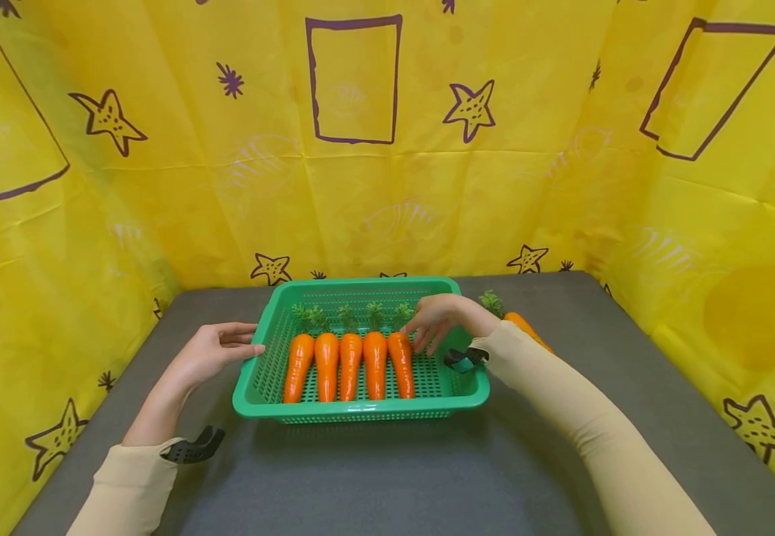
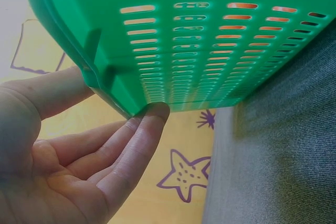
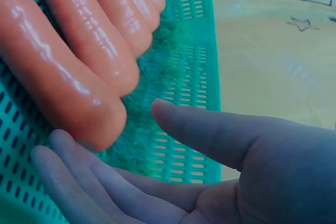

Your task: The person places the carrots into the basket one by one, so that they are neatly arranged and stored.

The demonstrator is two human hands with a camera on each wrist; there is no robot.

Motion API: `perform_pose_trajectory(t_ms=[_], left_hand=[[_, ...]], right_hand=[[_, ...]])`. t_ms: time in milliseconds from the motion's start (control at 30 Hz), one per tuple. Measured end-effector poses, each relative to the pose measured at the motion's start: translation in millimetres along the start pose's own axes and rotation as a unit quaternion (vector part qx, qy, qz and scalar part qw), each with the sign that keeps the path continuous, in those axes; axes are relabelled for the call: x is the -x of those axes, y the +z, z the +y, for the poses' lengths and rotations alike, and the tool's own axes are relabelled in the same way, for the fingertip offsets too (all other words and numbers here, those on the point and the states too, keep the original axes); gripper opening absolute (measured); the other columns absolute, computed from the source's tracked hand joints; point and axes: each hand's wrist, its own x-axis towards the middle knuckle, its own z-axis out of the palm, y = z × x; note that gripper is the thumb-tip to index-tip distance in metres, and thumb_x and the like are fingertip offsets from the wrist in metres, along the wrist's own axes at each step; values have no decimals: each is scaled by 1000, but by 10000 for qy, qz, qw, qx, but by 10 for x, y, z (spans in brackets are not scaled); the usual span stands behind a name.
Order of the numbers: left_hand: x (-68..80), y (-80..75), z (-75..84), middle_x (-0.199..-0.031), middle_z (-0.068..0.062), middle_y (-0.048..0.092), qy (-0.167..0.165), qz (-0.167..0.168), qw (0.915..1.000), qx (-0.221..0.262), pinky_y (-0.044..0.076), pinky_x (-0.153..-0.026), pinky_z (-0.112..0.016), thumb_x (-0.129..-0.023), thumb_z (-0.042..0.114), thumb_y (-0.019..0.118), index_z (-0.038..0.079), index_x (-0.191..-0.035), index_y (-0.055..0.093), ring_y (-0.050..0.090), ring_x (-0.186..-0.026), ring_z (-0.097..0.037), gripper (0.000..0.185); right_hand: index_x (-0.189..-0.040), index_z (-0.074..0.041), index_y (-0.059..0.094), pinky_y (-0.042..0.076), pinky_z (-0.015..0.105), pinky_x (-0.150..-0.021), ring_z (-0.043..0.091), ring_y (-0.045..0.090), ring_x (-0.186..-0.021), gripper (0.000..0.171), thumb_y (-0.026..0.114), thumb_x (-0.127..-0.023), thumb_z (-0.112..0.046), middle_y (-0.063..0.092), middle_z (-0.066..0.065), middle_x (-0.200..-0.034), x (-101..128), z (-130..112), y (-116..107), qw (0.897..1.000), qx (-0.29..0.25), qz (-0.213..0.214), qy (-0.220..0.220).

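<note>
Left hand [image 1: 209, 350], fingers straight, steadies the green slotted plastic basket's [image 1: 263, 298] left rim. Right hand [image 1: 437, 320], fingers relaxed apart, touches the rightmost of 5 glossy orange plastic carrots [image 1: 402, 363].

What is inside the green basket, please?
Five orange carrots lie side by side in the green basket, leaves toward the far wall. The right hand reaches in beside the rightmost carrot and covers part of the basket floor there.

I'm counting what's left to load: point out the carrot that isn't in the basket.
The carrot on the grey table, just beyond the right forearm, right of the green basket. The other five lie in a row inside the basket.
</note>
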Motion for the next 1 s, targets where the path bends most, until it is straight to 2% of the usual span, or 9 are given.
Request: perform_pose_trajectory(t_ms=[200, 467, 633, 800, 1000], left_hand=[[-1, -9, 15, -124, -24, 60, -39, -43, 10000, -40, 48, -93, -51, -85, 45, 68, -1, -136, 49, 57, -114, -37, 72], [-2, -10, 8, -125, -25, 59, -88, -99, 9999, -16, 48, -94, -52, -84, 47, 68, -1, -137, 48, 56, -116, -38, 73], [9, -13, 15, -127, -26, 57, -139, -139, 9998, 18, 47, -95, -53, -84, 47, 68, -1, -138, 47, 54, -118, -39, 74], [10, -13, 27, -128, -26, 56, -129, -155, 9998, 33, 47, -94, -53, -85, 46, 67, -1, -138, 47, 54, -118, -39, 73], [1, -6, 32, -127, -26, 57, -130, -152, 9998, 7, 47, -94, -54, -85, 46, 67, 0, -138, 47, 54, -118, -40, 73]], right_hand=[[-133, 6, 48, 55, 40, -86, 31, 64, -108, 50, 59, -95, -26, 64, 23, -116, 104, 5, -107, 9997, -76, -39, -222], [-139, 5, 42, 51, 42, -93, 31, 60, -115, 53, 55, -97, -24, 56, 26, -129, 291, 40, -200, 9975, -244, -179, -636], [-139, 5, 42, 47, 44, -99, 30, 59, -116, 54, 56, -97, -25, 55, 25, -131, 433, 66, -257, 9958, -372, -57, -839], [-138, 4, 42, 47, 44, -99, 31, 58, -117, 52, 56, -97, -24, 56, 24, -131, 612, 117, -320, 9934, -457, 127, -1048], [-138, 7, 41, 47, 43, -99, 36, 52, -123, 50, 54, -98, -21, 50, 28, -135, 778, 237, -441, 9896, -543, 246, -1305]])
